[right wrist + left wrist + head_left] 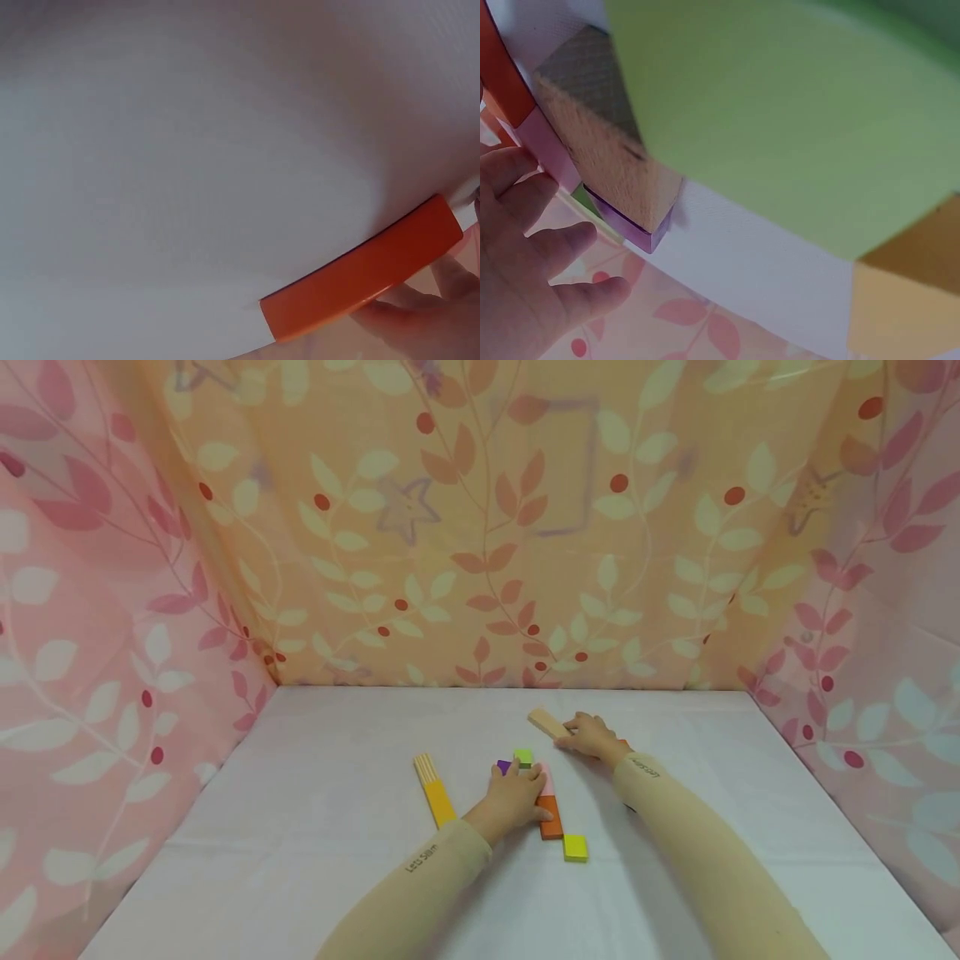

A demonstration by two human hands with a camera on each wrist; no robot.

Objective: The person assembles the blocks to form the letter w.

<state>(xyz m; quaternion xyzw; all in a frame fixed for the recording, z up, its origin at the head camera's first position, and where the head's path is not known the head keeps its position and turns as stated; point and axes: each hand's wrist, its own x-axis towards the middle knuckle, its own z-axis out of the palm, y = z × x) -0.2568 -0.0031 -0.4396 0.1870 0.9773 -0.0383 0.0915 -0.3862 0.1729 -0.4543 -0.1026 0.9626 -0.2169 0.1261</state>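
Observation:
My left hand (513, 797) is low over a group of coloured blocks, its fingers spread. The hand touches a row of a pink block (547, 779) and an orange block (551, 817). A purple block (504, 767) and a green block (523, 758) lie by its fingertips. The left wrist view also shows a plain wooden block (611, 142) beside the purple one. Farther off, my right hand (592, 739) pinches the near end of a pale wooden plank (548, 723). A red-orange block (364, 270) lies against the right hand's fingers.
A yellow square block (575, 848) lies nearer than the row. Left of the left hand is a yellow block (439, 802) with pale strips (425, 767) at its far end. A large light-green block (780, 120) fills the left wrist foreground. Patterned cloth (480, 527) encloses the white table (262, 860).

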